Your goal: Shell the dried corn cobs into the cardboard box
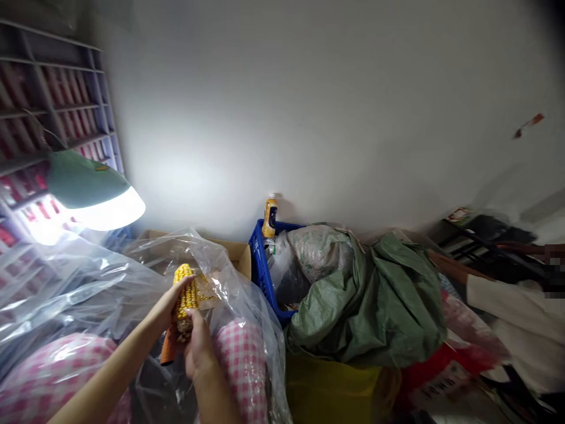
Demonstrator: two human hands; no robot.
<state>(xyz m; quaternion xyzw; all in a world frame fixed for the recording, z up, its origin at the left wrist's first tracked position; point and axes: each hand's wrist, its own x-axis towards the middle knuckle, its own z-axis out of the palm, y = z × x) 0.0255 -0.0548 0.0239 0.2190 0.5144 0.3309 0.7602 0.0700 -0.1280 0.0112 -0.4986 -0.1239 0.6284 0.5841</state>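
Note:
A yellow ear of corn (184,287) is tilted upright between my hands over clear plastic sheeting. Its lower end looks brown and bare of kernels. My left hand (175,298) is closed around the left side of the ear. Against the lower right side presses the thumb of my right hand (198,341), its fingers curled in. An orange-brown cylinder like a handle (168,347) sticks out below my hands; which hand holds it, if either, I cannot tell. Loose yellow kernels (204,290) show just behind the ear.
Clear plastic sheeting (106,277) drapes over pink-checked knees and a cardboard box (241,256). A lit green lamp (92,182) hangs at left before a shelf rack (66,88). Rightward are a blue crate (263,277), a bottle (269,218) and a green sack (366,306).

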